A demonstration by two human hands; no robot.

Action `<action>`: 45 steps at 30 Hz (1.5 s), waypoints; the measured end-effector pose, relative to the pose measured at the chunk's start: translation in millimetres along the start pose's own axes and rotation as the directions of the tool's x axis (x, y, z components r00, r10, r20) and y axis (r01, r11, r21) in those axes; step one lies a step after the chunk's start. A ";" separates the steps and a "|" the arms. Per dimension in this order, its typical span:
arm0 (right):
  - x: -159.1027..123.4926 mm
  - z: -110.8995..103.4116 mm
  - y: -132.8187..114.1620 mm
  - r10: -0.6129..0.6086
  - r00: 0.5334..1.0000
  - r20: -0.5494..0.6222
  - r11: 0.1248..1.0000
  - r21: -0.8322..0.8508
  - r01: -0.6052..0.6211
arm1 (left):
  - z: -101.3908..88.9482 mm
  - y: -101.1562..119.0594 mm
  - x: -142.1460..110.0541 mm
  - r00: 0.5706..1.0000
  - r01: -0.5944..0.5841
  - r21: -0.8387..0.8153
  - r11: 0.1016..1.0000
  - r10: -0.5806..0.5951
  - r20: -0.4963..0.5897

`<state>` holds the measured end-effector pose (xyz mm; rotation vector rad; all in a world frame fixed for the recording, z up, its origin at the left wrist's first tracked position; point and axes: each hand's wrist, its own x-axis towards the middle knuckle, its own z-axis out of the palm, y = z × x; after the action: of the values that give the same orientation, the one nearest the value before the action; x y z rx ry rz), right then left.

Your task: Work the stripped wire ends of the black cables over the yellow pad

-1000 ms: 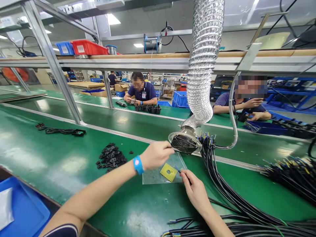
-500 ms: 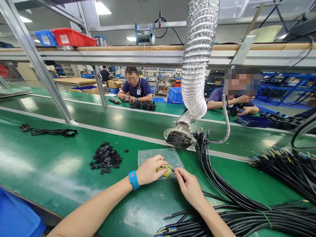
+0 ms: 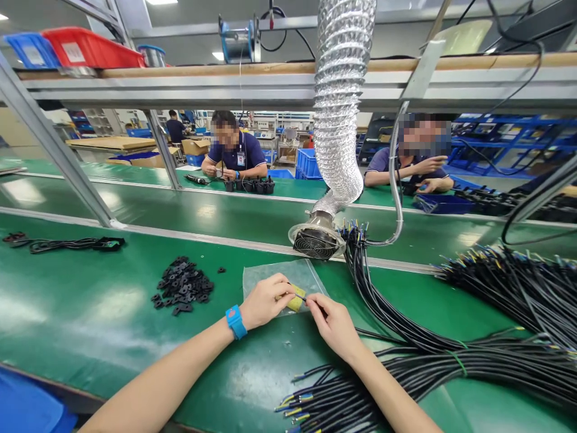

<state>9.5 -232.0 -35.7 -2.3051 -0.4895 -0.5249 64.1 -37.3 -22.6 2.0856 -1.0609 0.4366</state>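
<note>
My left hand (image 3: pixel 265 302), with a blue band on the wrist, has its thumb and fingers pinched together at the stripped wire end of a black cable (image 3: pixel 303 299). My right hand (image 3: pixel 334 325) grips the same cable just behind that end, and the cable runs out under the hand. Beneath the fingers lies a yellow pad (image 3: pixel 296 304), partly covered, on a clear plastic bag (image 3: pixel 311 273). Both hands are just above the bag.
Small black plastic parts (image 3: pixel 184 282) form a pile at the left. Bundled black cables (image 3: pixel 406 331) spread across the right. A fan hood (image 3: pixel 317 240) hangs from a silver duct (image 3: pixel 340 108) ahead. Two people sit across the green bench (image 3: pixel 135 349).
My left fingers have closed over the wire ends, where coloured wires showed between the hands before. The view has shifted, so the whole scene sits slightly further left and up.
</note>
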 end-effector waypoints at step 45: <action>1.5 0.8 2.1 -0.149 0.980 -0.133 0.975 -0.186 0.124 | -309.9 -125.7 -189.7 0.363 0.932 0.296 0.210 -0.519 -0.774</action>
<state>12.0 -232.5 -36.6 -2.3887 -0.5522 -0.8283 60.3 345.3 14.6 2.5718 0.7653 0.9098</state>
